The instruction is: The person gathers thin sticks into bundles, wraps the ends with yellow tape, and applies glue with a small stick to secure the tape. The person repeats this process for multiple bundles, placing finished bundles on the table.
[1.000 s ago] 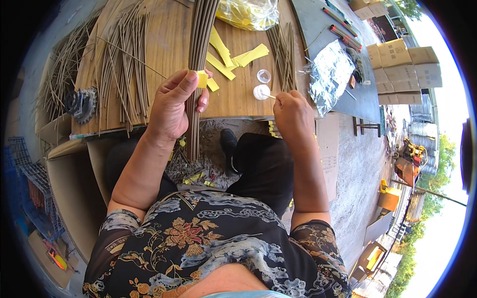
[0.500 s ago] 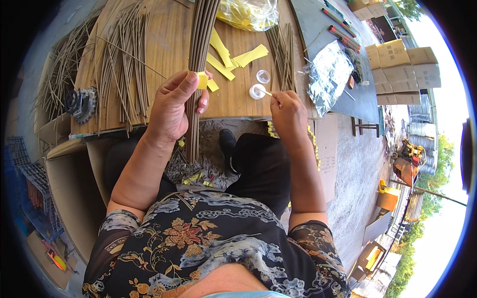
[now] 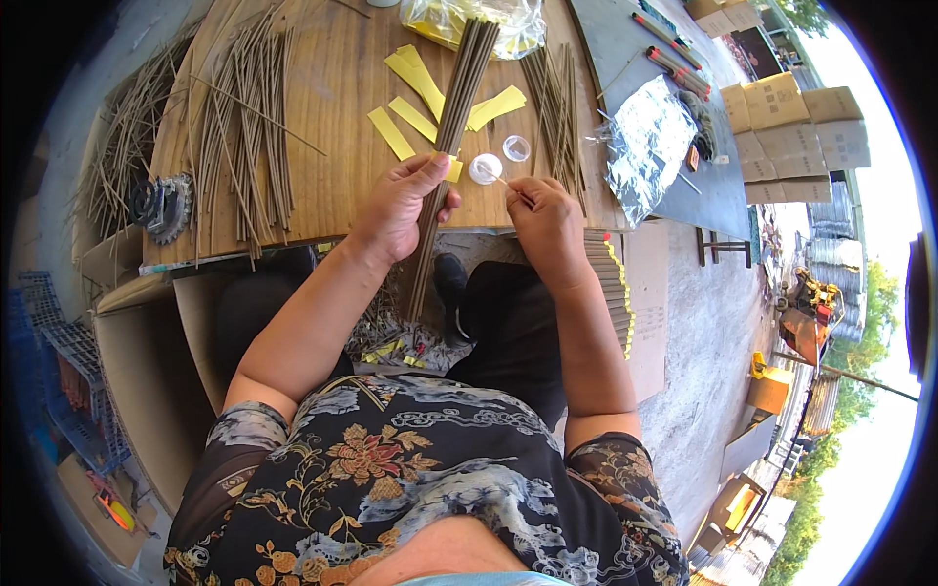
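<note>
My left hand [image 3: 396, 210] is closed around a bundle of brown incense sticks [image 3: 461, 103], which leans with its top to the right across the table edge. Under the thumb a small yellow paper strip [image 3: 454, 172] lies against the bundle. Pinched in my right hand [image 3: 547, 223] is a thin pale stick [image 3: 499, 179], its tip in a small round pot of white paste [image 3: 484, 168]. A clear round lid [image 3: 516, 148] lies just behind the pot. Several yellow paper strips [image 3: 414, 80] are spread on the wood beyond my hands.
Loose incense sticks [image 3: 249, 127] lie at the table's left, and more [image 3: 557, 117] right of the lid. A plastic bag [image 3: 518, 29] stands at the back. Crumpled foil [image 3: 650, 142] rests on the grey table. Yellow-banded bundles [image 3: 614, 293] sit below, beside my right forearm.
My left hand has shifted right with the bundle, which now tilts more to the right. My right hand has moved slightly left, and the pot has slid a little left with it.
</note>
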{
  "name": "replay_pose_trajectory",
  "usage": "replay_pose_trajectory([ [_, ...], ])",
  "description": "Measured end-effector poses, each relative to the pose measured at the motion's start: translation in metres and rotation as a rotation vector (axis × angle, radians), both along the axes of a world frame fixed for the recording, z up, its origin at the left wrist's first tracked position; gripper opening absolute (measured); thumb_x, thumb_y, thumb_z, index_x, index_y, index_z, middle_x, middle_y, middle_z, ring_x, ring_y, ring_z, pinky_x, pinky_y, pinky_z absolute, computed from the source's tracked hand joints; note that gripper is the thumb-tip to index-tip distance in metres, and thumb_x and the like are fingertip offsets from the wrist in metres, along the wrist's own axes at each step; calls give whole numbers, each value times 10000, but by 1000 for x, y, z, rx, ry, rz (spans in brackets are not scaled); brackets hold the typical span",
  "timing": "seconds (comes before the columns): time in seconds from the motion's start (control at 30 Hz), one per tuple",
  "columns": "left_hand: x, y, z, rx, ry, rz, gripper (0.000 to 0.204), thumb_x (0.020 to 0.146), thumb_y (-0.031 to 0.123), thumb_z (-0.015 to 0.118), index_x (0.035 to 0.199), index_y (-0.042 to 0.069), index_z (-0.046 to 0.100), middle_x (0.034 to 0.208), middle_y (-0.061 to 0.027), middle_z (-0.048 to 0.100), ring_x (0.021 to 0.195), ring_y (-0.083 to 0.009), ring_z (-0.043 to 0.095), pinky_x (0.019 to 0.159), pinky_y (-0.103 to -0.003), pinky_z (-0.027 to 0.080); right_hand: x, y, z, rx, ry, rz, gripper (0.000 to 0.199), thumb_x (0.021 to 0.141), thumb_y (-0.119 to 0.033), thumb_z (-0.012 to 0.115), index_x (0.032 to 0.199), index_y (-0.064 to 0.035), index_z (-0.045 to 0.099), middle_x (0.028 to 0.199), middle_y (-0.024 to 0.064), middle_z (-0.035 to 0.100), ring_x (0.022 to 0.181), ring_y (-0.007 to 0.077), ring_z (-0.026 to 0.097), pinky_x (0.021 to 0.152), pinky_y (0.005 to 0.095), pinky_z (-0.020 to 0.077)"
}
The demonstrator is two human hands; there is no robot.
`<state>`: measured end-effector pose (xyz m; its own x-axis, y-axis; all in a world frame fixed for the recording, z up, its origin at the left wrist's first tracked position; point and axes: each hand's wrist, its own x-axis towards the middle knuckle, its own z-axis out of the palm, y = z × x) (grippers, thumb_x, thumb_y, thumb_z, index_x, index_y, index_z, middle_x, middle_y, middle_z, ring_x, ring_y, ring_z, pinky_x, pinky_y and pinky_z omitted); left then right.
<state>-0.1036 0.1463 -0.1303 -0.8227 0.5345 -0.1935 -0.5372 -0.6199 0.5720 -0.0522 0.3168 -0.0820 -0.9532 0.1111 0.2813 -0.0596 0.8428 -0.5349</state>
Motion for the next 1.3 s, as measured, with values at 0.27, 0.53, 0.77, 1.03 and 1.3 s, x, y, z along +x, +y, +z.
replay_pose_trajectory([
  [0.27,-5,33,-9,48,-94,-57,199,859,223,543,925,38,573,823,-53,594,728,-156,598,519,-226,431,2,3,-1,-5,26,60,101,741,-108,575,803,-55,634,705,127,548,670,308,554,603,376,443],
  [0.53,-10,44,-18,-15,-94,-36,226,853,238,553,946,33,554,853,-68,590,772,-191,609,531,-235,443,1,11,3,54,26,84,89,721,-86,566,771,-44,625,698,114,538,679,289,549,602,370,445],
  [0.77,-13,42,-16,-24,-104,-67,233,852,239,554,951,28,551,876,-81,594,800,-218,610,535,-234,447,-2,9,9,180,21,69,118,749,-115,583,811,-27,632,732,105,563,673,292,561,616,351,444],
  [1.03,-14,42,-18,-25,-113,-50,238,852,237,554,957,24,558,893,-89,594,791,-214,605,532,-230,448,-5,11,7,92,27,68,77,722,-105,567,691,-40,595,668,105,532,666,284,547,594,375,443],
  [1.3,-15,44,-19,-3,-132,-43,231,848,234,560,929,18,554,838,-84,572,739,-181,570,519,-224,437,-1,27,8,-165,-73,-66,164,751,-161,589,831,-27,639,769,126,605,693,277,590,632,324,459],
])
